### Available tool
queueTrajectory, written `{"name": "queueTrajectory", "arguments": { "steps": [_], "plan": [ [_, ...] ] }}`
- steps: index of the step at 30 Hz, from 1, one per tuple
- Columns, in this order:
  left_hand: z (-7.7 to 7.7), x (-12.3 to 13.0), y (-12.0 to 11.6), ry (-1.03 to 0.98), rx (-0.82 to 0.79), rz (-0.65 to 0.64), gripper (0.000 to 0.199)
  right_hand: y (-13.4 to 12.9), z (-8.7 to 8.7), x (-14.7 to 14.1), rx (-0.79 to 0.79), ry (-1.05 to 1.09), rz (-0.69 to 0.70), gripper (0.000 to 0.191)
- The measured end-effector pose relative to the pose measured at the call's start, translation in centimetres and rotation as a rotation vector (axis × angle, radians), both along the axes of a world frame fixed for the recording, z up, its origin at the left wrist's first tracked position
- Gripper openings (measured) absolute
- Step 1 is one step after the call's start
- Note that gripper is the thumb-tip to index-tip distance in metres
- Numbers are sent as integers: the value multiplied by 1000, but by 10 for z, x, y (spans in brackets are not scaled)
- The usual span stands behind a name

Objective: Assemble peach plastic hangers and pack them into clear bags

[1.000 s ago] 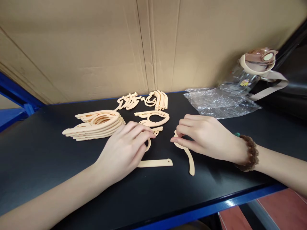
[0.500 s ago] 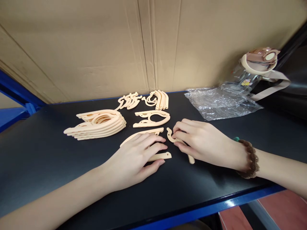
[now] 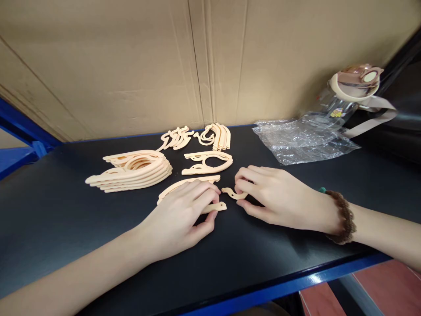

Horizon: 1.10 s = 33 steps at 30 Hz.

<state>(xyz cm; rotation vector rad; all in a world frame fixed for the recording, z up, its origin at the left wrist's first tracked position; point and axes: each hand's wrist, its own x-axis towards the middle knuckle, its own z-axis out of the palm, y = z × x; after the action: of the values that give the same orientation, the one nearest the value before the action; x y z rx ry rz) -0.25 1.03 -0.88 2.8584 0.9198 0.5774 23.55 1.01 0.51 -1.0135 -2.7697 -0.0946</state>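
My left hand (image 3: 190, 208) is closed over a cream folding hanger (image 3: 187, 181), gripping its near arm between thumb and fingers. That arm's holed end pokes out past my fingertips, and the palm hides the hanger's middle. My right hand (image 3: 271, 193) pinches a curved cream hanger hook (image 3: 232, 193), whose knobbed end points left toward the hanger. A small gap shows between the hook and the hanger's ends. Just beyond lies another folding hanger (image 3: 223, 169), flat and without a visible hook.
Several hangers form a stack (image 3: 131, 180) at the left. Loose hooks (image 3: 177, 138) and curved hanger arms (image 3: 223, 137) lie near the cardboard wall (image 3: 131, 66). Toward the right are a clear plastic bag (image 3: 296, 140) and a strapped bottle (image 3: 355, 87). The black table (image 3: 184, 281) has a blue edge.
My left fingers have closed on the hanger's near arm and drawn it slightly back and left. The hook in my right hand has turned so its knobbed end points left.
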Motion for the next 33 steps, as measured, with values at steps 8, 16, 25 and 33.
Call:
{"name": "queueTrajectory", "arguments": {
  "steps": [8, 16, 25, 33],
  "plan": [
    [-1, 0, 0, -10, -35, 16, 8, 2, -4, -1, 18, 39, -23, 20],
    [2, -1, 1, -13, -38, -1, 8, -2, -1, -4, -93, 179, 44, 8],
    [1, -3, 3, 10, 38, -45, 26, -3, 2, -2, -264, 292, -32, 10],
    [2, -4, 2, 12, 181, -105, 29, -8, 4, -4, -367, 247, -27, 22]
  ]
}}
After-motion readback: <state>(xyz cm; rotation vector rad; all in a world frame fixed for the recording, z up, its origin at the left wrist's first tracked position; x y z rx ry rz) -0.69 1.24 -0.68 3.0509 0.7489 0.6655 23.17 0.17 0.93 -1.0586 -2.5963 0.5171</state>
